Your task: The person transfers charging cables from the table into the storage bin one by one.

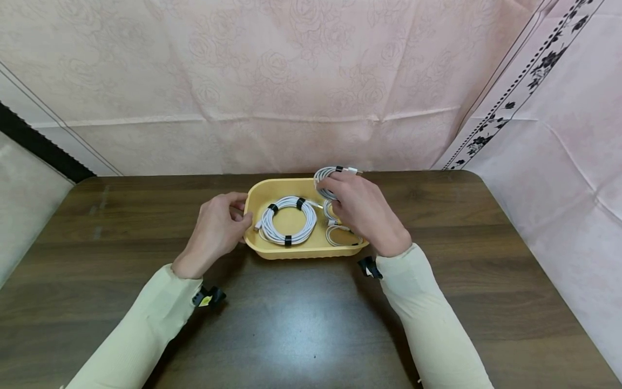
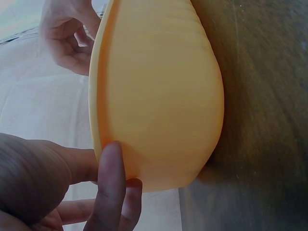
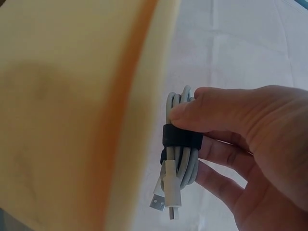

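A yellow tray [image 1: 272, 252] stands on the table near its far edge. My left hand [image 1: 214, 229] pinches the tray's left end, thumb at the rim and fingers against the outer wall in the left wrist view. My right hand [image 1: 362, 208] holds a coiled grey-white USB cable [image 3: 180, 144] above the tray's right side, between thumb and fingers. A black strap binds that coil, and its metal plugs hang free in the right wrist view. Inside the tray at left lies a larger white cable coil [image 1: 311, 224] with several black ties. Smaller white cable loops [image 1: 335, 237] lie at right, partly hidden by my right hand.
The dark wooden table [image 1: 291, 324] spreads out in front of and beside the tray. Behind it hangs a pale rose-patterned cloth [image 1: 272, 97], with a black floral border strip [image 1: 525, 86] at the right.
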`<state>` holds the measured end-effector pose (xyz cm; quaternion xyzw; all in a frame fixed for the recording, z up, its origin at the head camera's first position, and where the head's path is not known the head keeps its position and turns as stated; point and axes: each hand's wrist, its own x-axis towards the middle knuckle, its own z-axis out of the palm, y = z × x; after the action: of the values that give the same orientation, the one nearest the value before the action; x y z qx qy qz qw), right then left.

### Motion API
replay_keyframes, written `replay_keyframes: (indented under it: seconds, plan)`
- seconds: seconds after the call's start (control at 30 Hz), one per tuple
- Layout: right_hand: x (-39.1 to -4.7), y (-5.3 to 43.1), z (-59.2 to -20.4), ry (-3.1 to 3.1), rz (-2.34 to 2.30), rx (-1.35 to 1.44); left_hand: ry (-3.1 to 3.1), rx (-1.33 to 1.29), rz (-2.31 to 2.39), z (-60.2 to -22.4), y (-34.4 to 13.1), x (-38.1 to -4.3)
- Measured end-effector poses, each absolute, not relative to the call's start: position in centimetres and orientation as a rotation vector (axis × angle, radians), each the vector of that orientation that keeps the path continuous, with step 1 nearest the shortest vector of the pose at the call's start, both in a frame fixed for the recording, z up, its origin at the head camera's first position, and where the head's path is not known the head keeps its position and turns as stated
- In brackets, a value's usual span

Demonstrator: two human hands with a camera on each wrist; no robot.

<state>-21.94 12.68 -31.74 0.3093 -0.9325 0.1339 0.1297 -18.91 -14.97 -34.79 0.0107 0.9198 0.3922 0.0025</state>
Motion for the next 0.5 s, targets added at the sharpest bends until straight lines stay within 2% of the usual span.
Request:
replay_keyframes:
  seconds: [0.5]
  plan:
    - [-21.85,11.87,-32.1,-2.64,0.325,0.963,2.883,0.029,1.233,-34.73,-14.96,-18.87]
